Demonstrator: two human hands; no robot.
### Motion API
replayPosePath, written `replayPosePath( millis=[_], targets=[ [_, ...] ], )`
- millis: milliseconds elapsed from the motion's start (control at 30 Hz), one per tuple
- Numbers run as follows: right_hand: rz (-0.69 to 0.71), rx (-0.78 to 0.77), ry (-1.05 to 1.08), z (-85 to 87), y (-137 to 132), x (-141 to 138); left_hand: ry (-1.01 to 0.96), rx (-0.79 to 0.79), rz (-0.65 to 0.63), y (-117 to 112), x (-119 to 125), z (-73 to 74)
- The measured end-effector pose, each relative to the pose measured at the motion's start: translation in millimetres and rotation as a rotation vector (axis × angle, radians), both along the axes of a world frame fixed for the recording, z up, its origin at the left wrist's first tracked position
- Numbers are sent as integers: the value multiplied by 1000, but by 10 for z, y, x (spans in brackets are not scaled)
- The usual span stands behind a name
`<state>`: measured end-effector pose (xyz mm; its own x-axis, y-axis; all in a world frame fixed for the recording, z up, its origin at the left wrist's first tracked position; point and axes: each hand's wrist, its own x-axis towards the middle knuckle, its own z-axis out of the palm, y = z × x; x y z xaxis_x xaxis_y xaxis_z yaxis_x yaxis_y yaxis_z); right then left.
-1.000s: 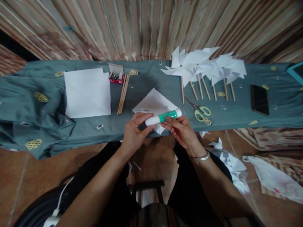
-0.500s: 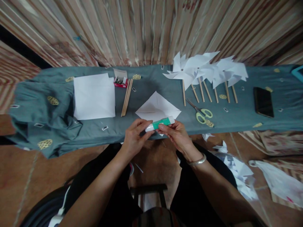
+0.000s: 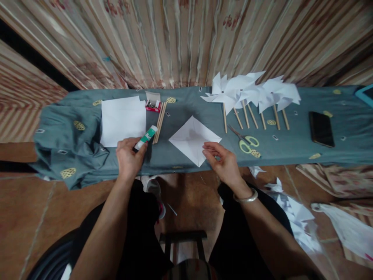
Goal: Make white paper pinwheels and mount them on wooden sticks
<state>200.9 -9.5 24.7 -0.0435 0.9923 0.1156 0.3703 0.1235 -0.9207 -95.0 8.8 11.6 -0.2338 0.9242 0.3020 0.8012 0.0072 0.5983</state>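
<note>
Near the table's front edge, my left hand is closed round a green and white glue stick, held at a slant beside the stack of white paper. A square white sheet with slits running in from its corners lies turned as a diamond in the middle. My right hand is at its lower right edge, fingers loosely bent and apart from the thumb, with nothing held. Whether its fingertips touch the sheet I cannot tell. Several wooden sticks lie between the stack and the sheet.
Several paper pinwheels on sticks lie at the back right. Green-handled scissors and a dark phone are on the right. A small red box of metal pieces stands behind the sticks. Paper scraps lie below right.
My left hand has carried the glue stick left, from over the sheet's front corner to beside the paper stack. My right hand has let go of it and sits by the sheet's right side.
</note>
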Motion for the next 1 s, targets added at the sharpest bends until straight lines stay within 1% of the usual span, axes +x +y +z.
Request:
replayPosePath(
  millis=[67, 100, 167, 233, 267, 300, 367, 433, 467, 533, 600, 700, 800, 1000],
  targets=[
    [40, 146, -276, 3, -15, 104, 64, -33, 3, 8, -57, -31],
    [82, 204, -373, 2, -26, 144, 77, -33, 11, -2, -65, -33],
    [185, 270, -494, -10, -55, 198, 92, 7, 33, -39, -38, -5],
    [258, 284, -556, -36, -83, 221, 112, 71, 10, -85, 53, 47],
    [278, 282, -573, -52, -94, 225, 127, 93, -40, -107, 130, 71],
    [288, 276, -583, -69, -102, 226, 129, 114, -125, -127, 226, 87],
    [289, 262, -584, -98, -105, 224, 129, 151, -346, -161, 469, 87],
    [282, 247, -573, -115, -95, 222, 147, 108, -592, -184, 729, 45],
    [276, 240, -565, -118, -87, 223, 150, 76, -676, -192, 844, 17],
    [270, 230, -544, -115, -66, 228, 136, 22, -770, -195, 1009, -35],
    [263, 217, -511, -102, -42, 240, 116, -23, -797, -184, 1079, -64],
    [251, 175, -439, -73, 5, 264, 94, -52, -798, -153, 1073, -61],
    [237, 132, -372, -43, 65, 270, 85, -53, -809, -121, 1051, -38],
    [197, 113, -323, -25, 173, 199, 77, -29, -815, -66, 1059, -35]
  ],
)
